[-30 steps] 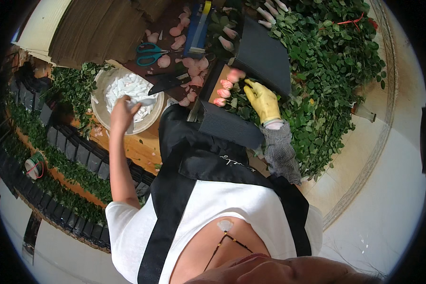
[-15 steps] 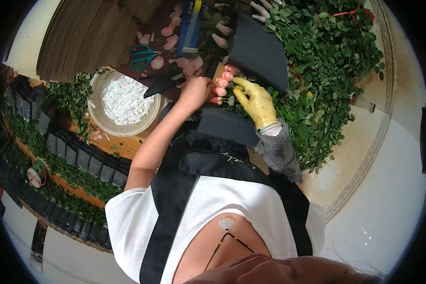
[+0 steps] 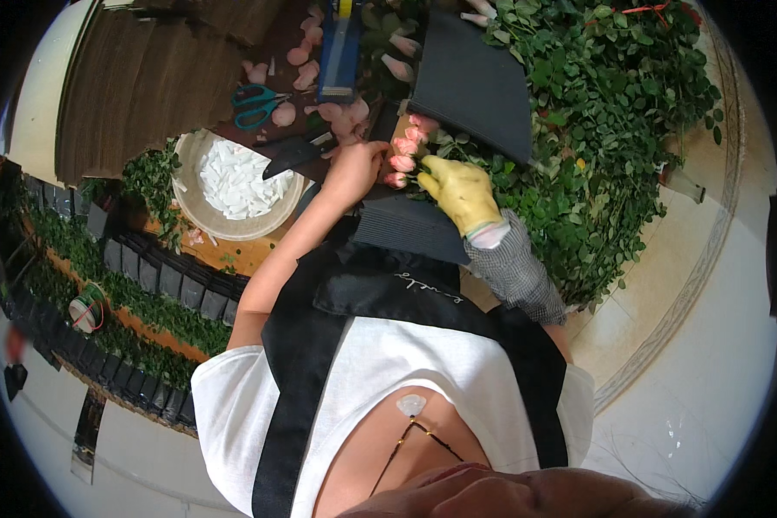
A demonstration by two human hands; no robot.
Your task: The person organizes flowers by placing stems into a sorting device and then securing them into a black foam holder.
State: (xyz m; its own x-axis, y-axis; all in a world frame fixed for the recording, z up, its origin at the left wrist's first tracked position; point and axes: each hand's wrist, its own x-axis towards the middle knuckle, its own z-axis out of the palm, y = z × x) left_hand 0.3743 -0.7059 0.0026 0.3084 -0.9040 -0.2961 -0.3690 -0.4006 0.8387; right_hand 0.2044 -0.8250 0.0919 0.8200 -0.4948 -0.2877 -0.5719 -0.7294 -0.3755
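Four-petal-tight pink roses are not countable exactly, but several pink roses lie in a row on brown cardboard, heads to the left. Just left of the heads is my bare left hand. Its fingers are curled toward the cardboard's edge, and what they hold, if anything, is hidden. From the right comes my right hand in a yellow glove. Its bent thumb and forefinger close around a rose just behind its head. Dark corrugated sheets lie between my hands and my apron.
Left of my hands stand a tub of small white pieces and a black-bladed tool. Teal scissors, loose petals and a blue box lie beyond. A dark block and heaped leafy stems fill the right.
My right hand's thumb and forefinger have moved left and closed in on the roses. My left hand stays beside the rose heads. The whole view has shifted slightly.
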